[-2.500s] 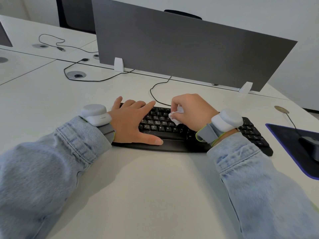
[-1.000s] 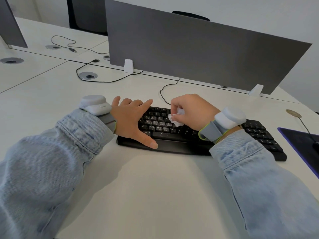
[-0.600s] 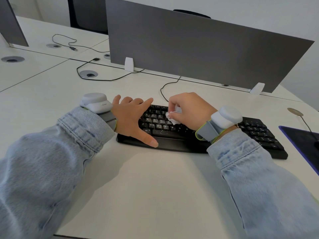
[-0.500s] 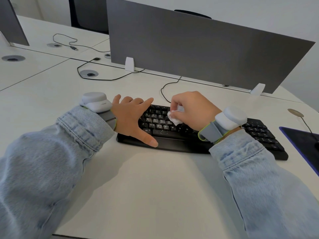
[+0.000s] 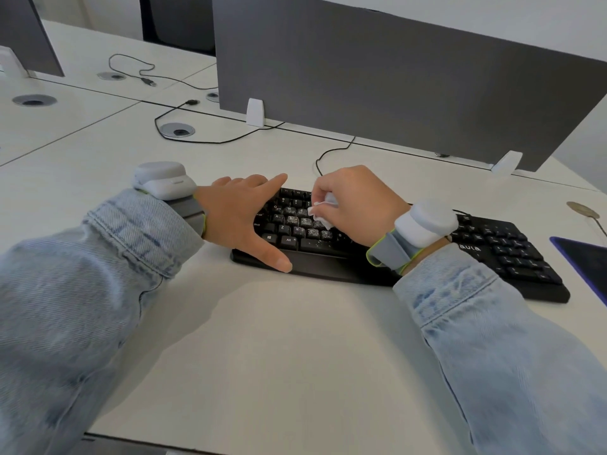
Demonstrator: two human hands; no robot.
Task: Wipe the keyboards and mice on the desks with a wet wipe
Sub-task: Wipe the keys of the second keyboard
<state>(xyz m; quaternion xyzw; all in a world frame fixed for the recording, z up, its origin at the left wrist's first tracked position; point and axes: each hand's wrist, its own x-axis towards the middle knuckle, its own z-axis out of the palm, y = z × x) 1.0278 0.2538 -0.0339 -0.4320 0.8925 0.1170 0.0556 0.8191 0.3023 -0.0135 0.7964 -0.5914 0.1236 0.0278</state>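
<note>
Black plastic with white lettering, the keyboard point(image 5: 410, 254) lies across the middle of the white desk point(image 5: 279, 356), in front of a grey divider panel point(image 5: 394, 80), its long edge running slightly down to the right. It has a number pad on its right end, a smooth curved palm rest along the near edge, and a brand word printed in pale letters near the right wrist. Several keys in the left-centre rows look speckled with pale grey flecks, while the keys on the number pad look cleaner and darker. A thin black cable point(image 5: 331, 152) leaves the back of the keyboard and runs toward the divider. The left hand point(image 5: 243, 221) lies flat and relaxed on the keyboard's left end, fingers straight along the far edge and thumb stretched along the palm rest, grasping nothing. The right hand point(image 5: 358, 208) is curled over the middle keys and pinches a small crumpled white wipe point(image 5: 323, 211), which touches the speckled keys. Both wrists carry a pale grey device on a strap, above light blue denim sleeves. At the far right edge a dark mat point(image 5: 588, 261) with a blue border lies just beside the keyboard. Round cable ports point(image 5: 177, 130) are set in the desk to the left.
</note>
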